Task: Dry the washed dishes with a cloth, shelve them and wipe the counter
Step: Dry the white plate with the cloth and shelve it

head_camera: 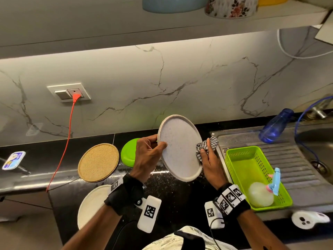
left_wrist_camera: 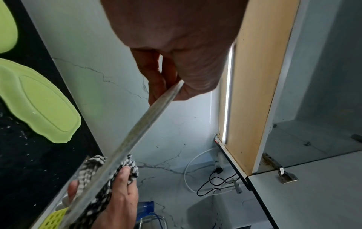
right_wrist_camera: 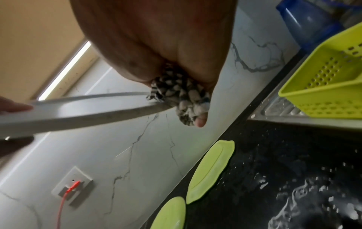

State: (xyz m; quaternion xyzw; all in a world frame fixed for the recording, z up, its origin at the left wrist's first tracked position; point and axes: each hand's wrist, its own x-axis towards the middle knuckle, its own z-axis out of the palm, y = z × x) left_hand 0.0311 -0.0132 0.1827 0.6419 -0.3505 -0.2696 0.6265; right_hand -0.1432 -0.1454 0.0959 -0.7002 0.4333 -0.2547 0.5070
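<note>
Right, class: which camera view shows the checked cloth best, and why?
The left wrist view: the checked cloth folds over both sides of the plate rim, pinched by the right hand. The head view shows it half hidden behind the plate; the right wrist view shows a blurred bunch.

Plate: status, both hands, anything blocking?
Left hand pinches plate rim, held tilted above counter. Right hand presses checked cloth on opposite rim. Nothing blocking.
</note>
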